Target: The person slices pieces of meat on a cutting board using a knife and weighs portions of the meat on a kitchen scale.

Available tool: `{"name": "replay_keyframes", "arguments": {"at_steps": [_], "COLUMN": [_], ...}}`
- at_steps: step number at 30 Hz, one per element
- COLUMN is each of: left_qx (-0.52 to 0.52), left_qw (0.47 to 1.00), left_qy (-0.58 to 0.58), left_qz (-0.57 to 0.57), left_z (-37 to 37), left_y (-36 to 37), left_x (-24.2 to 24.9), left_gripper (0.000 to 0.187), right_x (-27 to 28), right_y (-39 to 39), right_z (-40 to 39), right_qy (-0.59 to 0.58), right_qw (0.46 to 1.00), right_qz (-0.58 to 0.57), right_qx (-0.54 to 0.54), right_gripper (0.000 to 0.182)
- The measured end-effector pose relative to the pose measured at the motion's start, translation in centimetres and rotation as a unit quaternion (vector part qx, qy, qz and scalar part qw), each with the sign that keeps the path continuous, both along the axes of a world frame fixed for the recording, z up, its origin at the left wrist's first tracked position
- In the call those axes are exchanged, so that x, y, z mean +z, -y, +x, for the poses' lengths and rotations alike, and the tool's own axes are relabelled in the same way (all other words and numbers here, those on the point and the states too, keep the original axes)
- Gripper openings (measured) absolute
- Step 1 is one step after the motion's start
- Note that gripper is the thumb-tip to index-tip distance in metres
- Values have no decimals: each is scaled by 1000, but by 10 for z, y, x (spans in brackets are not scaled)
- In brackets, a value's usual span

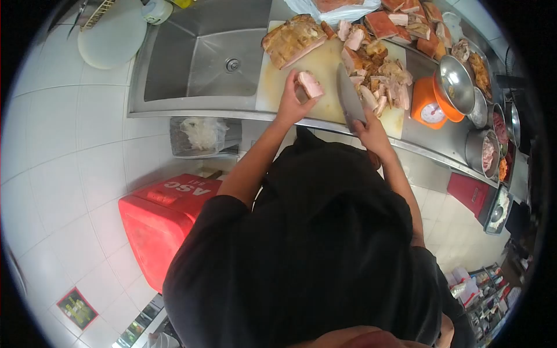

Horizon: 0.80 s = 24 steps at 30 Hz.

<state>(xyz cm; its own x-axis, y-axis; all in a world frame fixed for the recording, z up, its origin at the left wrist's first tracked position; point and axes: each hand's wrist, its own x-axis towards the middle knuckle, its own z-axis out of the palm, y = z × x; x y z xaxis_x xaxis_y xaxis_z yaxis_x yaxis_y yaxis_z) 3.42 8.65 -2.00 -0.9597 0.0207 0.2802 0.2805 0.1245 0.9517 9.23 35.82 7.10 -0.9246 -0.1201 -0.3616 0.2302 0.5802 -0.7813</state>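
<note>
My left hand (295,101) is closed on a piece of meat (310,84), its pale pink cut face turned up, over the cutting board (329,58). In my right hand (371,132) is the handle of a broad knife (348,95), whose blade points away from me across the board. A large browned slab of meat (293,40) lies at the board's back left. Right of the blade is a heap of cut meat (383,81), partly hidden behind the knife.
A steel sink (203,64) is on the left. To the right stand an orange scale (428,103) with a steel bowl (456,84) and a pot of meat (483,152). More meat blocks (400,26) lie at the back. A red bin (156,220) stands below the counter.
</note>
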Motion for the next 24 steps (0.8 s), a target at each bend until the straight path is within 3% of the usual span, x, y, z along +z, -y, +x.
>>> {"name": "replay_keyframes", "arguments": {"at_steps": [4,6,10,15,24], "left_qx": [-23,-38,-63,-67,-77], "left_qw": [998,995,996,995,983], "left_qy": [18,10,9,23,-37], "left_qz": [-58,-88,-67,-67,-160], "left_z": [-2,-5,-12,-10,-5], "left_y": [14,19,22,22,13], "left_x": [-4,-4,-4,8,49], "left_gripper": [99,98,95,92,80], "right_x": [7,11,3,21,14], "right_y": [29,38,44,61,51], "right_z": [-1,-4,-10,-17,-20], "right_qy": [-45,-11,-76,-52,-47], "right_qw": [999,999,990,982,987], "right_qz": [15,34,115,174,154], "right_qx": [-6,-16,19,48,31], "right_gripper": [31,30,30,30,29]}}
